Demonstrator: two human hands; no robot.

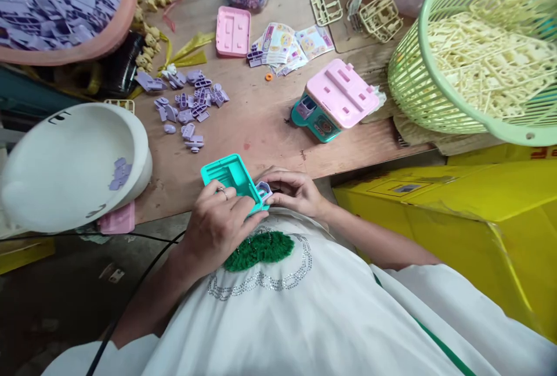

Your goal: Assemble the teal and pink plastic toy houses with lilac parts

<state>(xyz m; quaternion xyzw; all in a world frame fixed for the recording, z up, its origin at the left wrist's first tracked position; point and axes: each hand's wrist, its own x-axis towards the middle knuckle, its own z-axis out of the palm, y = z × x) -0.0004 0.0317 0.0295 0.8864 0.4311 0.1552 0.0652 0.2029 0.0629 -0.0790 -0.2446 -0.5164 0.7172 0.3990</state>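
Note:
My left hand is wrapped around a teal plastic box, held tilted at the table's front edge with its hollow inside facing up. Fingers and thumb of my right hand pinch a small lilac plastic part against the box's right end. Whether that part is seated in the box I cannot tell. Beyond my hands stands another teal box with a pink lid on top. Several loose lilac parts lie in a scattered group on the table, left of it.
A white bowl with a few lilac pieces stands at left, below a pink tub of lilac parts. A green basket of cream frames is at right. Printed leaflets and a pink lid lie farther back. Yellow boxes stand right.

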